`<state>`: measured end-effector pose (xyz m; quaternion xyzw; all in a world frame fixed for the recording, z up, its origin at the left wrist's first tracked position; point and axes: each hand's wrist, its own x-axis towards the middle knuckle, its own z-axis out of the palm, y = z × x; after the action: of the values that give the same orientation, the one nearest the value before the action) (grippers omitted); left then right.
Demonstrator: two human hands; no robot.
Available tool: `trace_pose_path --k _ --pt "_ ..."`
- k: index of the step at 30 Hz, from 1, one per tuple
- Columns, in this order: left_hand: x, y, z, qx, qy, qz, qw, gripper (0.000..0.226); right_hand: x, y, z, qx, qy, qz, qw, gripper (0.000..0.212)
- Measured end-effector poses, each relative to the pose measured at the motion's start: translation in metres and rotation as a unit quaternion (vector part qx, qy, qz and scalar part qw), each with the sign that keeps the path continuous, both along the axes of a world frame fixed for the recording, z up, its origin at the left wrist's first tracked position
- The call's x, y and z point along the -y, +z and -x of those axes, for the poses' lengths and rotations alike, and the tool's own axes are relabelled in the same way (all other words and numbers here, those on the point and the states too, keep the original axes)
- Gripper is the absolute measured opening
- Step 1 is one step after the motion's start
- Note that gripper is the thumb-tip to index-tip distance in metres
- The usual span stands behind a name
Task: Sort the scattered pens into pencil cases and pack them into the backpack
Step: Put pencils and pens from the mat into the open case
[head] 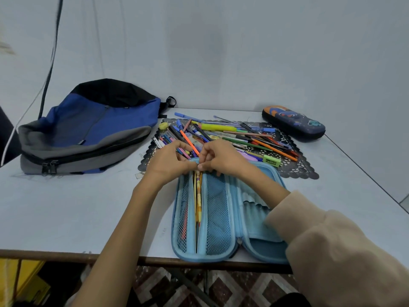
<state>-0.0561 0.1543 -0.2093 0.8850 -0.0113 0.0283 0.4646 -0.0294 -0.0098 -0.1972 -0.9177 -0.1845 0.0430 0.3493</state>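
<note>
Here: left hand (170, 161), right hand (223, 159) pinching pencils (198, 196) inside open case (221, 257); white table (88, 207), pale wall (221, 52).

Left hand (168, 162) and right hand (222, 157) cover the upper ends of the pencils (199, 197); the sleeve (345, 253) is cut off

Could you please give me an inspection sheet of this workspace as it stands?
Surface: pale table with a black lace mat on it.
Job's things: pens heaped on the mat; light-blue pencil case open at the near edge, pencils inside; dark pencil case closed, far right; backpack on the left, zips seemingly shut.
Clutter: green eraser and yellow round item among the pens.
Grippers: left hand and right hand both seem to pinch the pencils' far ends.
Cables: dark cable down the wall behind the backpack; white cable at the left edge.
Surroundings: pale wall; patterned floor.
</note>
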Motion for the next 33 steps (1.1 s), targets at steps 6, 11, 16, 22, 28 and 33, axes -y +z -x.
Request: trace_pose_path --k 6,11,16,22,28,33 --pt "0.000 -0.002 -0.003 0.010 -0.004 -0.057 0.998 0.038 0.005 0.007 0.001 -0.064 0.030 0.036 0.997 0.018" --pt "-0.001 -0.002 0.000 0.014 -0.015 -0.047 0.999 0.041 0.000 0.006 0.003 -0.035 0.039 0.093 0.994 0.021" --pt "-0.001 -0.002 0.000 0.004 -0.030 -0.050 0.998 0.044 -0.003 0.009 0.004 -0.037 0.049 0.153 0.986 0.031" --pt "-0.002 -0.002 0.000 -0.004 -0.031 -0.031 0.999 0.042 -0.004 0.011 0.007 -0.046 0.056 0.176 0.982 0.037" --pt "-0.002 -0.002 0.000 -0.003 -0.028 -0.040 0.999 0.041 -0.011 0.017 0.012 -0.065 0.030 0.196 0.978 0.039" --pt "-0.002 -0.003 0.000 0.003 -0.023 -0.043 0.999 0.040 -0.017 0.021 0.021 -0.061 0.005 0.216 0.974 0.040"
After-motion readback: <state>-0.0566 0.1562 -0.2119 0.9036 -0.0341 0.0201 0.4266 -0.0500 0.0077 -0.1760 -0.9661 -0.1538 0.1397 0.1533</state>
